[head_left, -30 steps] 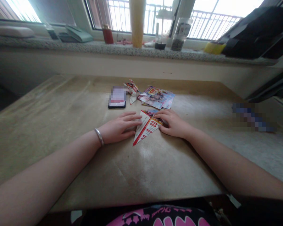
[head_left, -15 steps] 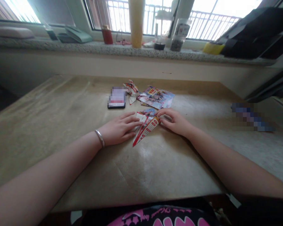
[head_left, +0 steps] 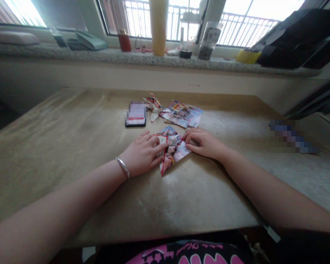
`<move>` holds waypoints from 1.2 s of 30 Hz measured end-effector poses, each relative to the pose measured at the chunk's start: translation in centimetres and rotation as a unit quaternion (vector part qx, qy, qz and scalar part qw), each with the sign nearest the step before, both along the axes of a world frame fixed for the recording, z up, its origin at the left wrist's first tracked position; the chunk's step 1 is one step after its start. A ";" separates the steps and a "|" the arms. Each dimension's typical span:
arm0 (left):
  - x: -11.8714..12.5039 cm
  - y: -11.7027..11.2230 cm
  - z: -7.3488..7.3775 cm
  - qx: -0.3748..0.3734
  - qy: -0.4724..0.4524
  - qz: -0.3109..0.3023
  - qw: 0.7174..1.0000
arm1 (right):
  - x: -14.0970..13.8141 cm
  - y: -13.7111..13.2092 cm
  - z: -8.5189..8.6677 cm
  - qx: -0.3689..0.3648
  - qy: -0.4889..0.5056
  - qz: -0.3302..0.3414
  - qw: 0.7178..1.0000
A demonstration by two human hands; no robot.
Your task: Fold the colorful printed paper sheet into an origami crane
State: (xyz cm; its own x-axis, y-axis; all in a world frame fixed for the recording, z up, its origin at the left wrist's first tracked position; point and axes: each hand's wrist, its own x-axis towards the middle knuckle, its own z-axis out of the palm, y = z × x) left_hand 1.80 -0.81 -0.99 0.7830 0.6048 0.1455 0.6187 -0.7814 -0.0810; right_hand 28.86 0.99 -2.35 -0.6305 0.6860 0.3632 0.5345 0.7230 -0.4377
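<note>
A colourful printed sheet of paper [head_left: 173, 150], partly folded with a white, red-edged flap on its left, lies on the table in front of me. Its lower tip points toward me. My left hand [head_left: 144, 152], with a silver bracelet at the wrist, rests on the paper's left part, fingers stretched out and pressing on it. At the right edge, the thumb and curled fingers of my right hand [head_left: 205, 142] pinch the paper. Part of the fold is hidden under my left fingers.
Behind the paper lie a phone [head_left: 136, 114], a folded paper piece [head_left: 154, 108] and a stack of printed sheets [head_left: 183, 113]. A blurred flat item [head_left: 293, 137] is at the right. Jars and a yellow cylinder [head_left: 158, 29] stand on the windowsill [head_left: 134, 58].
The right flap with red numbers has been opened outward to the right, showing the printed picture side. My left hand has shifted slightly right; my right hand has moved a little right.
</note>
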 end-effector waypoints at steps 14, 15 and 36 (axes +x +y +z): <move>-0.2 1.6 -1.2 -0.096 -0.024 0.090 0.991 | -0.4 -0.4 -0.1 0.047 -0.085 0.016 0.995; -0.3 1.7 -1.3 -0.098 -0.029 0.089 0.991 | -0.4 -0.5 -0.2 0.050 -0.091 0.021 0.994; -2.4 3.2 -0.3 -0.107 -0.221 -0.056 0.968 | -0.3 -0.8 0.1 0.082 -0.148 0.021 0.985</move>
State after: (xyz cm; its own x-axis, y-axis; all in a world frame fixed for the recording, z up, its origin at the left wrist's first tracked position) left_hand -0.55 2.36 -1.31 0.7355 0.5727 0.3621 0.4666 -0.8156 0.3422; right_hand 28.56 0.24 -2.30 -0.7517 0.6049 0.2628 0.5896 0.7949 -0.1433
